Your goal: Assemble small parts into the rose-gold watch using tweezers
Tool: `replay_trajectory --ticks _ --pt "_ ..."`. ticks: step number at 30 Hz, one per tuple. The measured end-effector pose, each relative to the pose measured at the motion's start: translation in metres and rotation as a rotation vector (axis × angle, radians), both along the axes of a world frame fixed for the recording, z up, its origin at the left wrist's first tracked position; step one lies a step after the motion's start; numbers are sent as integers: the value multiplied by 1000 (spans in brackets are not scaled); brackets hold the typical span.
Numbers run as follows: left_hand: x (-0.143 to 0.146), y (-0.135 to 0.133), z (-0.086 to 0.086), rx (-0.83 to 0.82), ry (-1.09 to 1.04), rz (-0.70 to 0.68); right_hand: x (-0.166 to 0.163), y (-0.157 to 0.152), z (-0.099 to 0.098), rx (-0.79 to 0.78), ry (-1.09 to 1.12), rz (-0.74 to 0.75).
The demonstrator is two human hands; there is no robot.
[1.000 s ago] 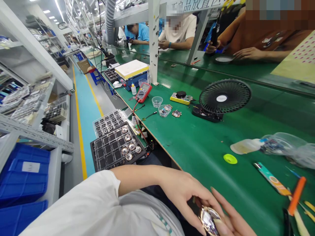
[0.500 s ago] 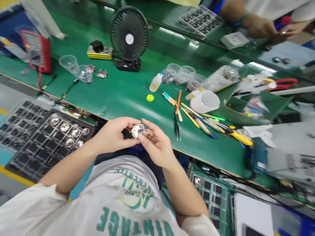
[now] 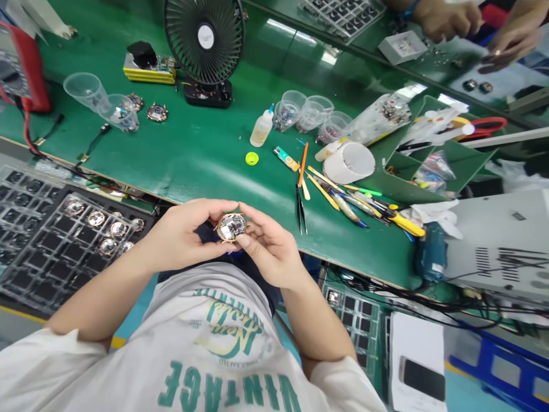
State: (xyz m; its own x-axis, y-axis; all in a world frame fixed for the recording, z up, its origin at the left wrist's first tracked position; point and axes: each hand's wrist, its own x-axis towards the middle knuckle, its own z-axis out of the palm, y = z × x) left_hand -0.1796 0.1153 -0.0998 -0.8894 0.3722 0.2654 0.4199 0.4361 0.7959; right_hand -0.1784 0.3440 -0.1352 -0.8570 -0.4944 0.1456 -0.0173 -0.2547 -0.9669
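A round gold-rimmed watch case [image 3: 230, 226] sits between both my hands, just off the near edge of the green bench [image 3: 193, 154]. My left hand [image 3: 182, 236] curls round its left side, thumb and fingers closed on the rim. My right hand [image 3: 268, 246] pinches its right side, thumb across the lower edge. The case faces up, showing shiny parts inside. A black compartment tray [image 3: 55, 240] with a few similar shiny watch parts lies to my left, below bench level.
On the bench stand a black fan [image 3: 205, 46], clear plastic cups [image 3: 88, 91], a small glue bottle [image 3: 261, 127], a yellow cap [image 3: 251, 158], black tweezers [image 3: 300, 206], several pens and tools [image 3: 343, 200], and a red multimeter [image 3: 19, 68]. Another person's hands [image 3: 446, 20] work across the bench.
The view swung from looking left along the line to looking down at my lap. Both hands kept hold of the watch case, which now sits level before my chest.
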Motion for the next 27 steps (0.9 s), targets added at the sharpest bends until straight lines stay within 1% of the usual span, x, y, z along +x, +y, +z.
replay_trajectory --ticks 4,9,14,21,27 --pt "0 0 3 -42 116 -38 2 0 2 -11 5 -1" --pt "0 0 3 -25 173 -48 3 -1 3 45 17 -8" --pt "1 -1 1 6 153 -53 4 0 2 92 48 -33" --pt "2 0 3 -18 137 -56 5 0 2 121 79 -60" --pt "4 -1 0 15 124 -55 6 0 4 154 114 -76"
